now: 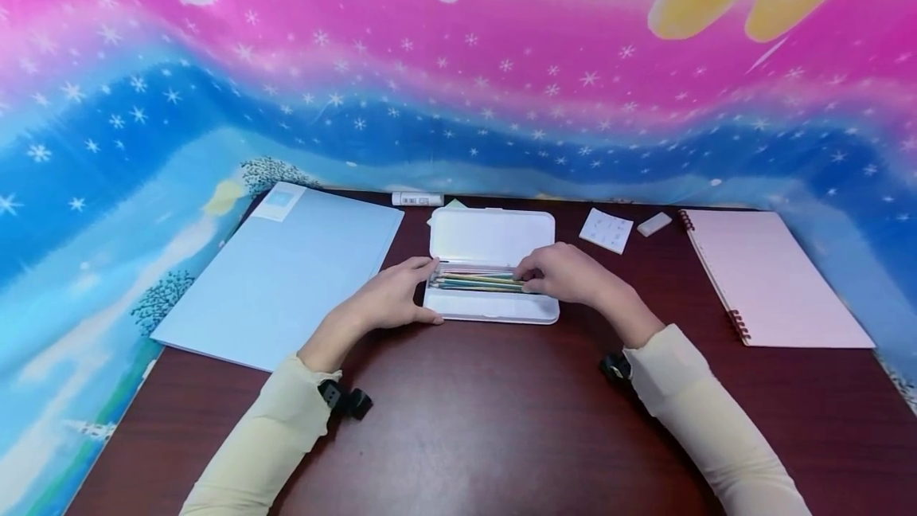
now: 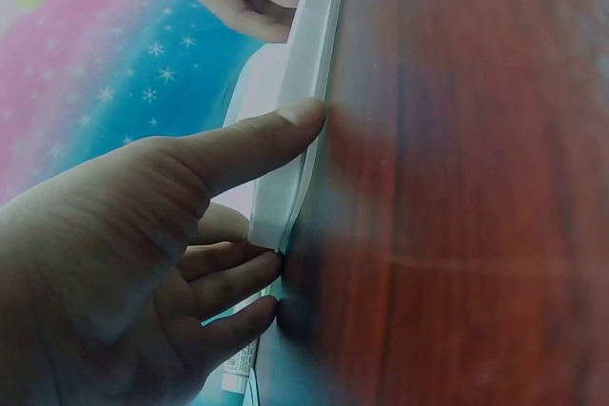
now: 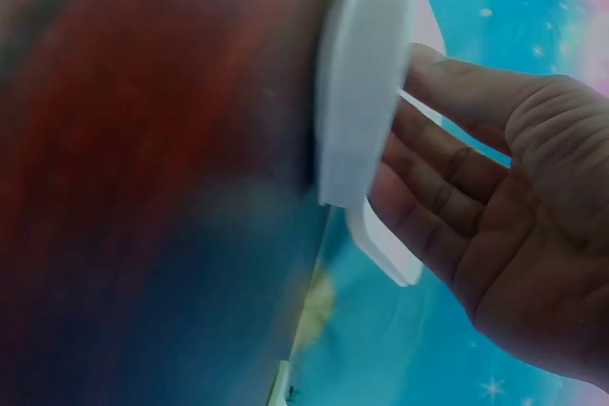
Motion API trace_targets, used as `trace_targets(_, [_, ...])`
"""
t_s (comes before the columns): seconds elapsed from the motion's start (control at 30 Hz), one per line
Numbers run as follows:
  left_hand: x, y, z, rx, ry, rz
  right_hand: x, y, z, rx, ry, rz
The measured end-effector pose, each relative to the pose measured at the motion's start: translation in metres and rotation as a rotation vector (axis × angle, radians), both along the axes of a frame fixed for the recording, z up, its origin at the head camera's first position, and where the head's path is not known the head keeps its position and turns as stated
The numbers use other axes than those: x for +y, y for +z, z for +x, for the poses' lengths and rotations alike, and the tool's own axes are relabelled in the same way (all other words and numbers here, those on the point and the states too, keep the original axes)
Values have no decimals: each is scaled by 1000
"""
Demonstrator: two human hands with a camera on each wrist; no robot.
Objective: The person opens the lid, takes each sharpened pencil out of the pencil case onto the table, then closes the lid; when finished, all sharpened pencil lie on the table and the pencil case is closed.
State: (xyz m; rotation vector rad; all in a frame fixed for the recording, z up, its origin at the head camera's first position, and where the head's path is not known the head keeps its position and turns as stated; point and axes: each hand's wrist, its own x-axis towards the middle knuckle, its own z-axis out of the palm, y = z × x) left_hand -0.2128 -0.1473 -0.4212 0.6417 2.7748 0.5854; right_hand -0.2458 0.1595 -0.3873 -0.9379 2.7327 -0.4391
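Note:
A white pencil case (image 1: pixel 494 307) lies on the table with its lid (image 1: pixel 493 236) tipped back. Several colored pencils (image 1: pixel 476 283) lie lengthwise inside. My left hand (image 1: pixel 390 293) holds the case by its left end; in the left wrist view the thumb (image 2: pixel 303 113) presses the front wall and the other fingers bend around the end. Over the right end of the case, my right hand (image 1: pixel 571 273) reaches in with bent fingers at the pencils. The case wall (image 3: pixel 366 92) hides those fingertips in the right wrist view, so whether they pinch a pencil is unclear.
A light blue folder (image 1: pixel 301 277) lies at left, a pink spiral notebook (image 1: pixel 781 277) at right. Behind the case is a white tube (image 1: pixel 418 199). A small white printed card (image 1: pixel 606 230) and an eraser (image 1: pixel 654 224) lie at back right. A patterned cloth (image 1: pixel 430 118) borders the table.

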Motion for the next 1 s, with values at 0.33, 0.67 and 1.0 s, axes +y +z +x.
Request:
trace_targets(0.33, [-1,4,3,-9,1,-22,-7,-7,2,16,19,32])
trace_targets(0.67, [-1,5,4,-27,0,-19,-7,-6,3,32,16,31])
trace_targets(1.0, [-2,4,3,-19,-1,-21,16,11,1,83,2,-163])
